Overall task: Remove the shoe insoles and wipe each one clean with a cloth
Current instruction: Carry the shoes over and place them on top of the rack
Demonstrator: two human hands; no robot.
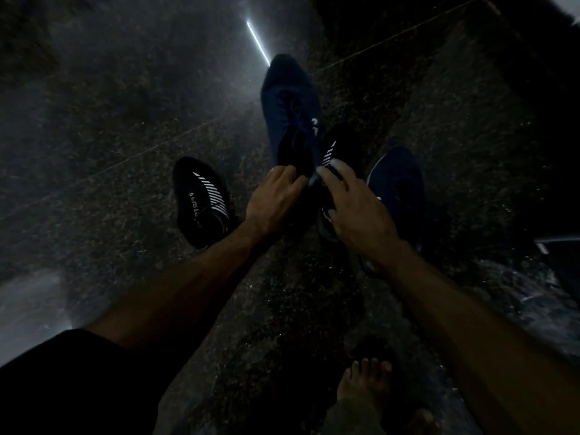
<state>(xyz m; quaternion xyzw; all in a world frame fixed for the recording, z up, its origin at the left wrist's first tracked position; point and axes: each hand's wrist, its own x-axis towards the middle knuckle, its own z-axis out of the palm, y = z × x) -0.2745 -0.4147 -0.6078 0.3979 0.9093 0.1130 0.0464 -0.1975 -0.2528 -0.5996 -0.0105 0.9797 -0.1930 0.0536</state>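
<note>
Scene is dim; detail is limited. A dark blue lace-up fabric shoe (pixel 290 102) stands with its toe pointing away from the person, heel end raised toward both hands. The left hand (pixel 273 199) has its fingers curled over the near rim of the shoe's opening, gripping it. The right hand (pixel 354 199) sits at the right side of the same opening, fingertips bent down onto the collar; it appears to pinch the edge, though the low light leaves this uncertain. No insole can be made out inside the opening. A black knit sneaker with white diagonal stripes (pixel 204 199) lies on the speckled stone floor (pixel 94 136) left of the hands, apart from them. A second striped black sneaker (pixel 340 142) rests just behind the right hand, and another dark blue shoe (pixel 398 183) lies to its right. A bare foot (pixel 365 384) rests on the floor at the lower edge.
</note>
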